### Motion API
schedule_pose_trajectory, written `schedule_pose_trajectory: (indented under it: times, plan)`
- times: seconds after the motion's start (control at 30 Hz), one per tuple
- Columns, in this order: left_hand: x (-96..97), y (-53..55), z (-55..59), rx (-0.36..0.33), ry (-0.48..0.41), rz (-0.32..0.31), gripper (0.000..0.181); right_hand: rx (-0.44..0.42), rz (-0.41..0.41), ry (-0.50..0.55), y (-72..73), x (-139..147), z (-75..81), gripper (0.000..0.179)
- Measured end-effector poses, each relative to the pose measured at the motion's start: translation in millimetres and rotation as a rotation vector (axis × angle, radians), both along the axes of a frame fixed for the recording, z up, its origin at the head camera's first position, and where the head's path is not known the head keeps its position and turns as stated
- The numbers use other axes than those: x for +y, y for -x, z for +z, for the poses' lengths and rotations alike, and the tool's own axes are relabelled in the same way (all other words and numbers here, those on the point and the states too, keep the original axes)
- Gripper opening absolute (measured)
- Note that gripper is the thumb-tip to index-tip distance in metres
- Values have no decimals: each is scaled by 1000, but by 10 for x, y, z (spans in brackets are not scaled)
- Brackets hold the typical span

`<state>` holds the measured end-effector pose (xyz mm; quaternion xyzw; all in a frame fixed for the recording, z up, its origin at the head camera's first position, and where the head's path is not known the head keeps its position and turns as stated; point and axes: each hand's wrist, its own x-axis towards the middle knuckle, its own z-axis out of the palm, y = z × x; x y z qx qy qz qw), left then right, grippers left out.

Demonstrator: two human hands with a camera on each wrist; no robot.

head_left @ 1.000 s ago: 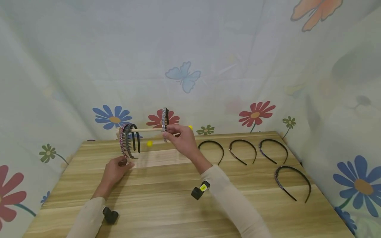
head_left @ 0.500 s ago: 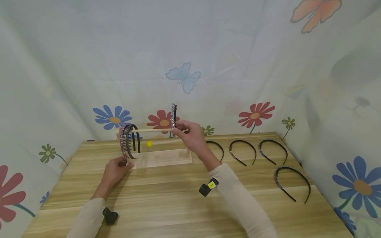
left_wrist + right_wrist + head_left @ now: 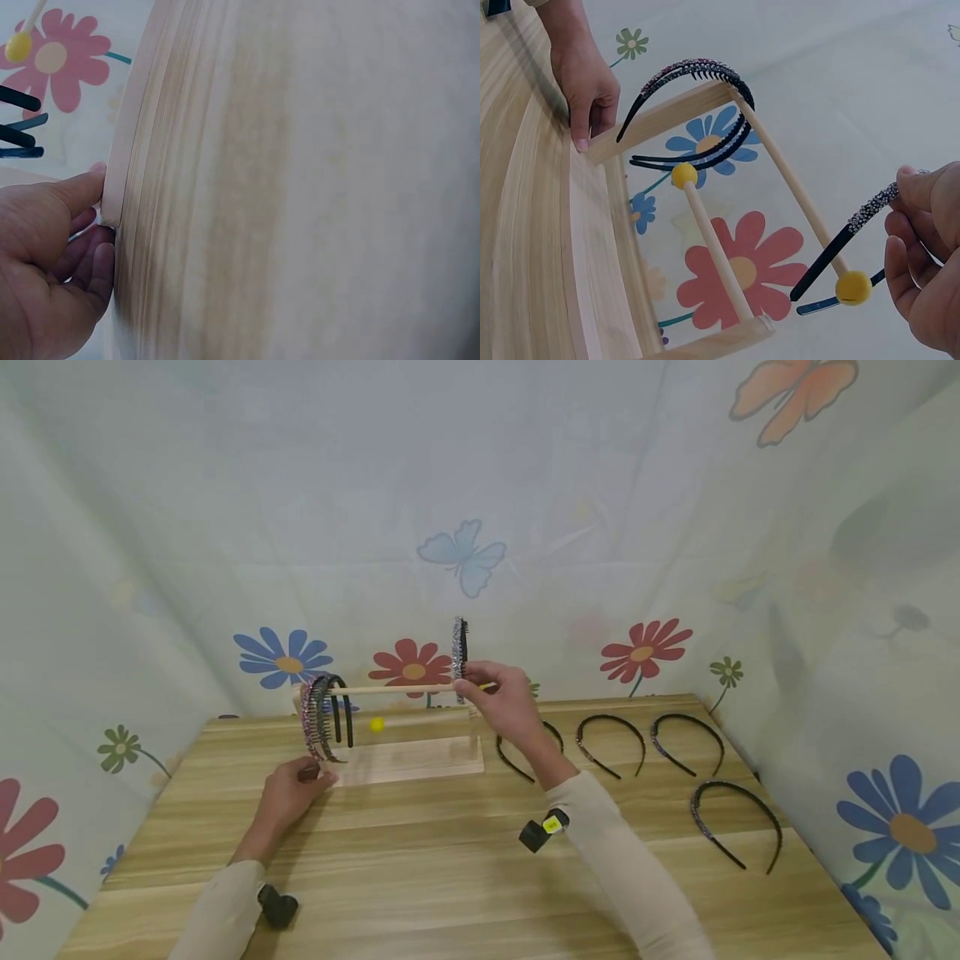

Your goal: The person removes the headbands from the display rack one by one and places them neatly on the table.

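My right hand (image 3: 471,687) pinches a glittery black headband (image 3: 459,647) upright at the right end of the upper rod (image 3: 393,689) of a wooden rack. In the right wrist view the headband (image 3: 859,217) has its ends beside the rod's yellow ball (image 3: 853,286), held by my right hand (image 3: 911,225). My left hand (image 3: 306,774) grips the left corner of the rack's base (image 3: 420,758), thumb on the edge; the left hand (image 3: 97,206) shows this close up. Three headbands (image 3: 326,722) hang at the rod's left end.
Several black headbands lie on the wooden table (image 3: 450,877) to the right of the rack: one (image 3: 517,764) just behind my right wrist, two (image 3: 611,735) (image 3: 688,735) further right, another (image 3: 738,822) nearer the front. A lower rod ends in a yellow ball (image 3: 377,723). Flowered cloth walls surround the table.
My right hand has carried the glittery headband to the right along the upper rod, from its middle to its right end. The left hand has stayed on the base.
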<state>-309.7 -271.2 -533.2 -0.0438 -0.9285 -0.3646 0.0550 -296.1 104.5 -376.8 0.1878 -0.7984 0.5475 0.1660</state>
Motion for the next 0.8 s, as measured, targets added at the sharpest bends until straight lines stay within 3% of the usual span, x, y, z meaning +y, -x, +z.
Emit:
schedule_pose_trajectory:
  times: [0.37, 0.8]
  plan:
    - [-20, -1, -8, -24, 0, -2, 51, 24, -34, -24, -66, 171, 5, 31]
    - [-16, 11, -23, -15, -6, -2, 49, 61, -51, -43, -223, 425, 40, 24]
